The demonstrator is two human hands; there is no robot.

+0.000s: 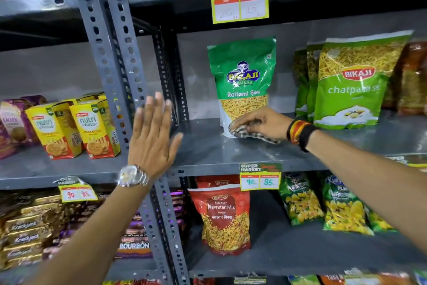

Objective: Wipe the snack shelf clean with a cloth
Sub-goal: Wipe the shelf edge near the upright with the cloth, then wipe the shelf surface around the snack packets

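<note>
A grey metal snack shelf (pixel 215 153) runs across the middle of the head view. My right hand (pixel 261 122) presses a black-and-white checked cloth (pixel 250 135) flat on the shelf, right at the foot of an upright green Balaji Ratlami Sev packet (pixel 242 81). My left hand (pixel 153 137) is raised in front of the perforated grey upright post (pixel 115 72), fingers spread, palm toward the shelf, holding nothing. It looks slightly blurred. A silver watch sits on that wrist.
Green Bikaji packets (pixel 351 81) stand at the right of the same shelf. Yellow biscuit boxes (pixel 92 127) fill the left bay. A red Navratan Mix bag (pixel 225 217) and green-yellow packets (pixel 342 208) sit below. Price tags (pixel 260 176) hang on shelf edges.
</note>
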